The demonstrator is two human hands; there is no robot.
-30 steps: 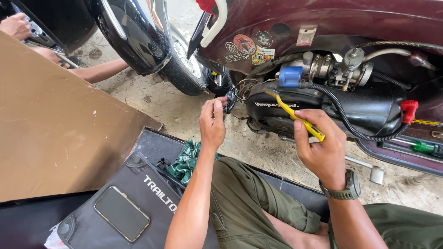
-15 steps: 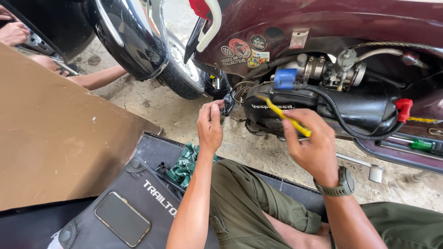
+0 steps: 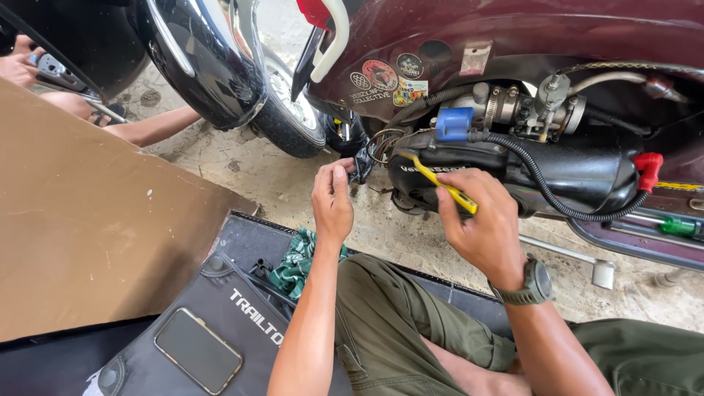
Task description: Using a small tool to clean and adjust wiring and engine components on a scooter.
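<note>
The person sits on the ground beside a maroon scooter [image 3: 528, 37] whose side panel is off, baring the black engine housing [image 3: 587, 172]. The right hand [image 3: 484, 227] is closed around a yellow-handled tool [image 3: 447, 189], gripping it so the shaft slants up and left toward the front end of the housing. The left hand [image 3: 331, 202] is raised next to it, fingertips pinched on a bundle of black wires [image 3: 364, 158] that hangs just beside the housing's front. The 2 hands are near each other but apart.

A green cloth [image 3: 297, 260] lies on a black mat [image 3: 242, 242] by the person's knee, and a phone [image 3: 198, 350] rests face up on a black case [image 3: 220, 315] nearer the camera. A brown sheet of cardboard [image 3: 88, 235] leans at the left. Another person's forearm [image 3: 150, 128] reaches under a black scooter [image 3: 198, 59] behind it.
</note>
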